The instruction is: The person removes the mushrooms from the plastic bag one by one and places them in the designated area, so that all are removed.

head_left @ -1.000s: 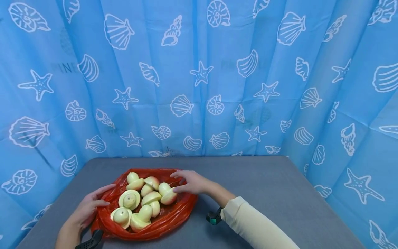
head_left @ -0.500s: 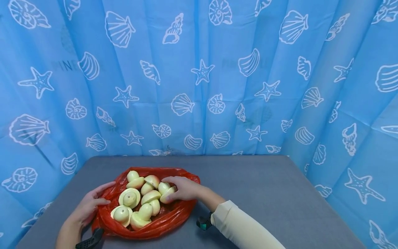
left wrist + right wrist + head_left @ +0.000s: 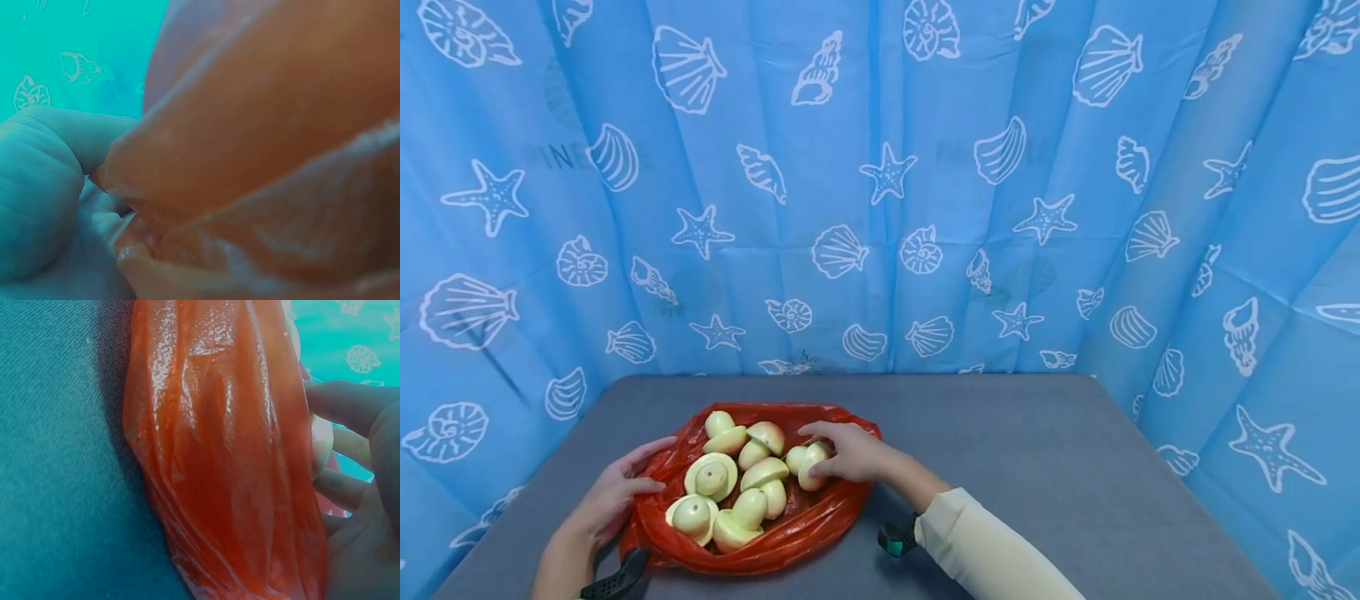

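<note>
A red plastic bag [image 3: 808,546] lies on the table with its mouth spread wide. Inside it are several pale yellow mushrooms [image 3: 711,478] with rounded stems, some with pinkish caps. My left hand [image 3: 606,500] holds the bag's left rim, and in the left wrist view the plastic [image 3: 237,144] runs between thumb and fingers. At the bag's right side, my right hand [image 3: 853,454] has thumb and fingers around the cap of the rightmost mushroom [image 3: 815,463]. The bag's side [image 3: 219,456] hides most of that mushroom in the right wrist view.
The grey table [image 3: 1000,483] extends to the right of the bag. A blue curtain [image 3: 887,208] with white shell and starfish prints hangs behind it and along both sides. Dark wrist-worn devices [image 3: 897,538] sit under the wrists.
My right hand has moved left onto the rightmost mushroom and gripped its cap. That mushroom has turned, its cap now facing right. The left hand stays at the bag's rim.
</note>
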`<state>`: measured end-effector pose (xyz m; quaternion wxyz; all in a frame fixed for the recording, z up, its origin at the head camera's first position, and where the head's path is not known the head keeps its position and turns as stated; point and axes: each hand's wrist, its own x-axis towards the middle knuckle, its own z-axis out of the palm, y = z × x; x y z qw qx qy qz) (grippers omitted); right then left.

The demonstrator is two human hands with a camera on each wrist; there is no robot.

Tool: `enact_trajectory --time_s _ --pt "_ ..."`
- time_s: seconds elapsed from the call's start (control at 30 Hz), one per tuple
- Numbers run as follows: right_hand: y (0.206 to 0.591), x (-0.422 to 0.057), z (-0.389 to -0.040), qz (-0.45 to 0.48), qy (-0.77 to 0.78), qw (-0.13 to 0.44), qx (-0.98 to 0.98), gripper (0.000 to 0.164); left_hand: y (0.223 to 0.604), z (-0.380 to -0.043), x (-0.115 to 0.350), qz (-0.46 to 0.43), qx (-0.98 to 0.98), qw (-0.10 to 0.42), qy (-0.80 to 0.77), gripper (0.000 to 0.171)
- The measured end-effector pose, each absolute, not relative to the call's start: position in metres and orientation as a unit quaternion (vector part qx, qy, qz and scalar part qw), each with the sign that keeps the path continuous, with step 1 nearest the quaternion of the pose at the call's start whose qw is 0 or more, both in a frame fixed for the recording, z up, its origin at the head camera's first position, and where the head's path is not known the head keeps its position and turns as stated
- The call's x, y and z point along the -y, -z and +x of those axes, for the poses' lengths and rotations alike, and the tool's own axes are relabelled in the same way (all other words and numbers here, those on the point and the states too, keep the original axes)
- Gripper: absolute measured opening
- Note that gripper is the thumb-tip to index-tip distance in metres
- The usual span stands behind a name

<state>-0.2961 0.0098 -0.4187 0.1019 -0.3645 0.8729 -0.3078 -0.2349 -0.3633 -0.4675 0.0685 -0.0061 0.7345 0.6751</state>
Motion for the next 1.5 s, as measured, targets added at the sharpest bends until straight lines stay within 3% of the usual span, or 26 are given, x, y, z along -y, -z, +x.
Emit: enact_trajectory --time_s 0.43,1.07,1.5 --pt "0.407 -0.029 -0.292 -0.366 0.348 0.043 -0.862 0.052 0.467 -0.233 0.364 0.014 -0.731 0.062 -0.679 0.07" --pt "0.4 -0.074 -0.306 -0.327 0.463 -0.098 -0.818 0.043 0.47 -0.235 0.367 0.013 -0.723 0.064 -0.688 0.068" --pt "0.406 -0.087 -0.315 -0.31 0.455 -0.127 -0.825 0.043 0.467 -0.232 0.364 0.015 -0.721 0.065 -0.689 0.069"
